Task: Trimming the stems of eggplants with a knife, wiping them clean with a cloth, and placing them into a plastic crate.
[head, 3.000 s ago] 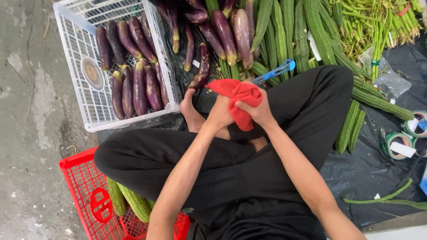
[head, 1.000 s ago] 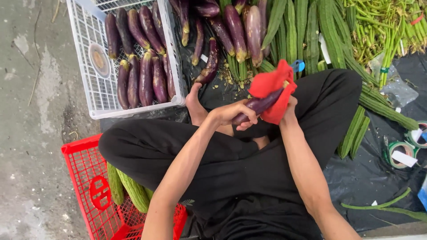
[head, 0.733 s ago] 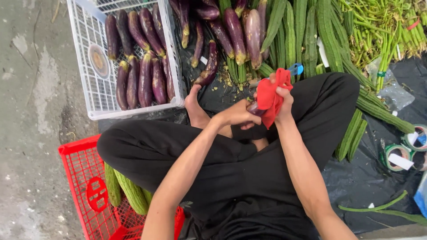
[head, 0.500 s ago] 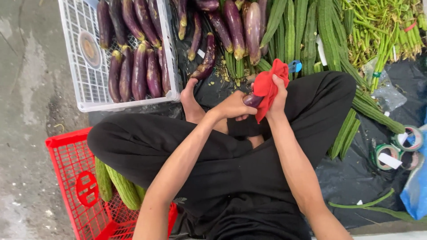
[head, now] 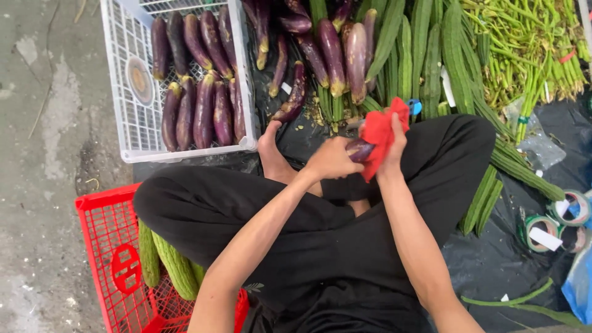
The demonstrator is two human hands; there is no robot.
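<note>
a: what's in the hands?

b: the left hand (head: 333, 161) is closed around the near end of a purple eggplant (head: 359, 150), fingers curled over it. the right hand (head: 394, 145) is clenched on a red cloth (head: 379, 132), which is wrapped over the eggplant's far end, so that end is hidden.

a: and where is that eggplant, exactly?

b: held in the air over the person's crossed legs in black trousers (head: 345, 246), just beyond the knees, near a bare foot (head: 274, 154). it lies roughly level, pointing right.

a: what's around?

b: ahead to the left, a white wire crate (head: 132, 132) with two rows of eggplants inside (head: 197, 105) (a round disc lies on its floor too). straight ahead, a loose pile of eggplants (head: 327, 49) on black sheeting (head: 512, 259), touching a row of long green ridged gourds (head: 431, 55). further right, a heap of thin green stalks (head: 530, 55).

a: anything near the person?

b: a red plastic crate (head: 105, 246) at the lower left, partly under the left knee, holding bumpy green gourds (head: 172, 265). at the right edge, rolls of tape (head: 542, 225) on the sheeting, well apart from both hands.
</note>
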